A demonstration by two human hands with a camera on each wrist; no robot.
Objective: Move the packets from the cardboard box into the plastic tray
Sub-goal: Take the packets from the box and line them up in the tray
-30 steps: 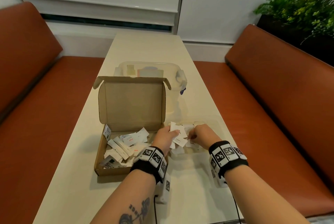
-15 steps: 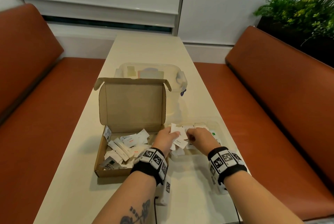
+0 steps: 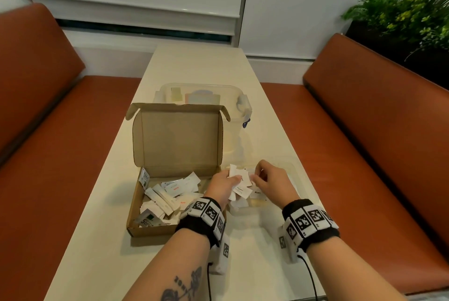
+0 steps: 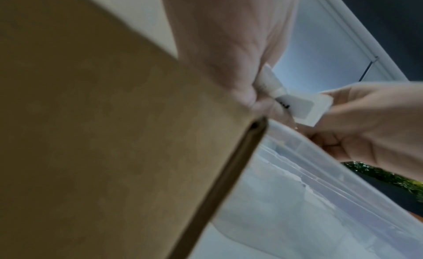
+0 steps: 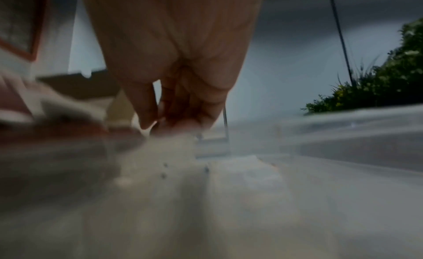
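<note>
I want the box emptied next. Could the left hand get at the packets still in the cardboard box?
Probably yes: the cardboard box stands open beside the left hand, nothing covering its packets. But that hand already grips a bunch of packets.

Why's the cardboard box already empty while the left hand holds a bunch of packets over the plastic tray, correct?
Not empty: the head view shows the cardboard box with many packets inside. The rest holds: left hand grips a bunch over the plastic tray.

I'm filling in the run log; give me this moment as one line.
left hand: holds packets | right hand: pinches one | over plastic tray | cardboard box: packets remain
</note>
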